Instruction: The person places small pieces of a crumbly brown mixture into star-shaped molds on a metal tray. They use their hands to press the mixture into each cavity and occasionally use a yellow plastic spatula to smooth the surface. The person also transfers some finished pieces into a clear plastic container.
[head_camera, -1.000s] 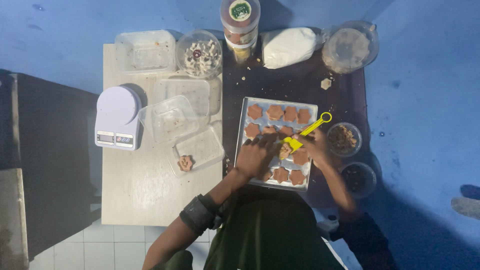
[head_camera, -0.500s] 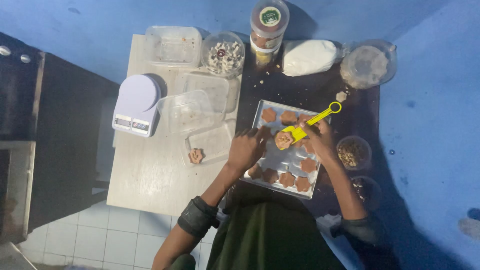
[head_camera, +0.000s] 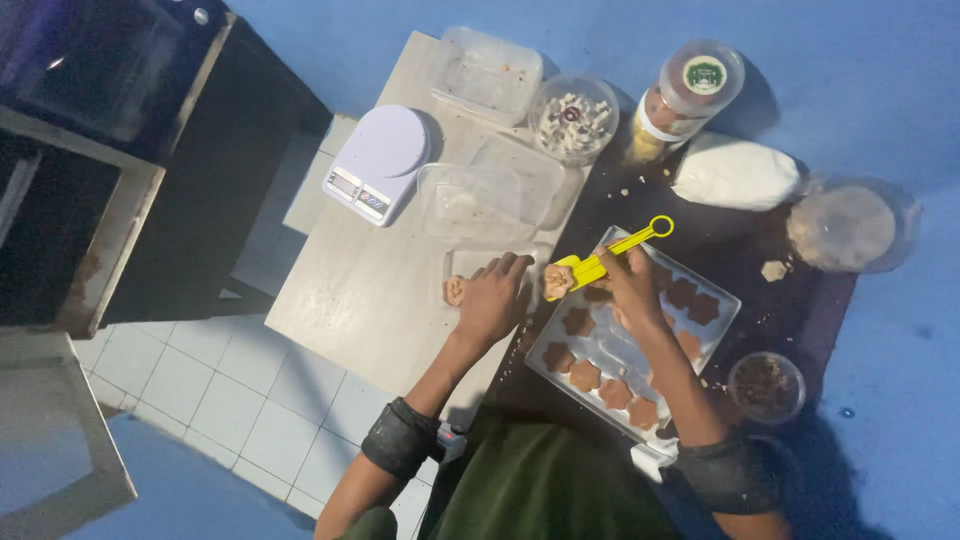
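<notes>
My right hand (head_camera: 632, 283) grips a yellow plunger cookie cutter (head_camera: 604, 260) with a piece of brown dough at its lower end, held above the left edge of a metal baking tray (head_camera: 612, 347). Several flower-shaped brown cookies (head_camera: 577, 321) lie on the tray. My left hand (head_camera: 492, 297) rests on the pale table (head_camera: 370, 300) beside the tray, fingers apart, next to a small lump of dough (head_camera: 455, 290) on a clear lid.
A white kitchen scale (head_camera: 375, 165), clear plastic boxes (head_camera: 485, 195), a bowl of mixed bits (head_camera: 573, 118), a jar (head_camera: 680, 100), a white bag (head_camera: 735, 172) and round tubs (head_camera: 850, 226) line the far side. A small bowl (head_camera: 765, 385) sits near the tray. A dark oven (head_camera: 110, 150) stands left.
My left hand has left the tray and moved left onto the table by the dough lump. The right hand has lifted the cutter to the tray's left edge. The camera view has rotated.
</notes>
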